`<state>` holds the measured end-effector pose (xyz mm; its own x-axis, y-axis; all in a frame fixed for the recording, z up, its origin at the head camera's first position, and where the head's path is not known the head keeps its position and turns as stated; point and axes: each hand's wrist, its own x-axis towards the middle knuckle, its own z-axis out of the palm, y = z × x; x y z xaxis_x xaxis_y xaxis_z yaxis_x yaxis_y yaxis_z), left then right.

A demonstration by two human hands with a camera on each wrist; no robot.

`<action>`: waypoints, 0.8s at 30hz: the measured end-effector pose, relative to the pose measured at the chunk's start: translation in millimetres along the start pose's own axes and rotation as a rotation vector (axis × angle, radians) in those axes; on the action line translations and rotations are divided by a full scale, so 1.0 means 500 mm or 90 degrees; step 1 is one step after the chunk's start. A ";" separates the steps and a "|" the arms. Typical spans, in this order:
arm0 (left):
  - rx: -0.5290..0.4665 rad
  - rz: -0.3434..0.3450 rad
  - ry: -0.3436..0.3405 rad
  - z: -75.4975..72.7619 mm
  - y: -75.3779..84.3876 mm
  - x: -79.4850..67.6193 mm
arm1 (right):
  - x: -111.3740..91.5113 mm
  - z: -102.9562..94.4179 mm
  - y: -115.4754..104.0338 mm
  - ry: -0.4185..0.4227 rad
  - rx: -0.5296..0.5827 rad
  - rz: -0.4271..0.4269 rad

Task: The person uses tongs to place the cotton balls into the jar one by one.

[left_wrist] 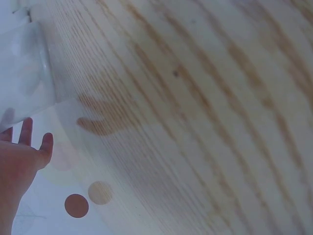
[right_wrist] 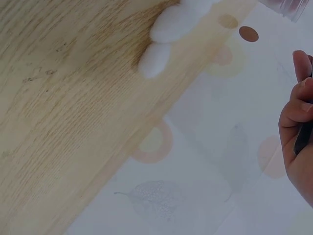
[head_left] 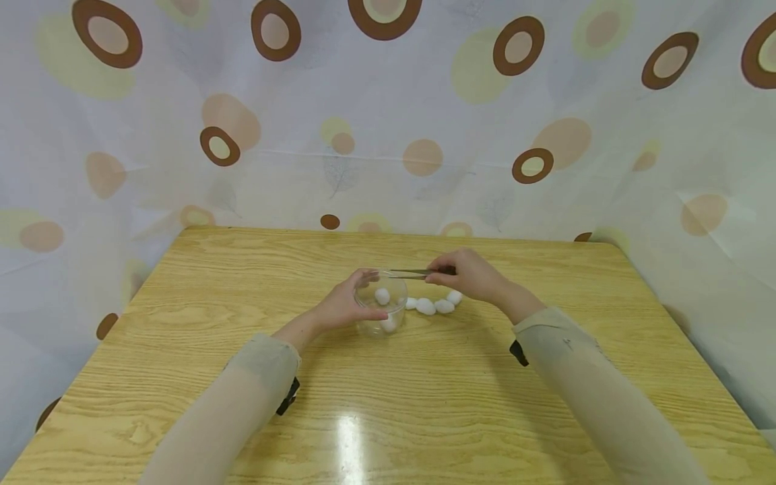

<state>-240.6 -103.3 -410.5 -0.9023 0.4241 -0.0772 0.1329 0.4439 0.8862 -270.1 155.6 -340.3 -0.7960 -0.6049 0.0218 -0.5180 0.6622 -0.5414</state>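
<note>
My left hand grips a clear plastic cup from its left side, thumb across the near wall and fingers behind the far rim. The cup is tilted, with its mouth facing me. Inside it, white cotton balls show through the plastic. My right hand pinches metal tweezers, whose tips point left over the cup's far rim. Nothing shows between the tips. Below the right hand, several cotton balls lie in a row on the table. The right wrist view shows the tweezers' dark end in the curled fingers.
The wood-grain table ends at the back against a hanging cloth printed with circles, which also runs along both sides. Black straps show beneath both sleeves.
</note>
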 end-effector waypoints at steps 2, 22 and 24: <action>-0.002 -0.001 -0.001 0.000 0.000 -0.001 | -0.005 -0.002 0.009 0.001 0.004 0.011; -0.004 0.002 -0.002 0.000 -0.009 0.001 | -0.075 -0.019 0.128 0.015 -0.014 0.099; -0.004 0.003 -0.001 0.000 -0.008 0.001 | -0.082 -0.020 0.139 0.014 -0.012 0.108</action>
<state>-241.5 -104.9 -414.4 -0.9007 0.4280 -0.0741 0.1347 0.4373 0.8892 -276.5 230.9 -370.6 -0.8790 -0.4742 -0.0501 -0.3814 0.7622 -0.5230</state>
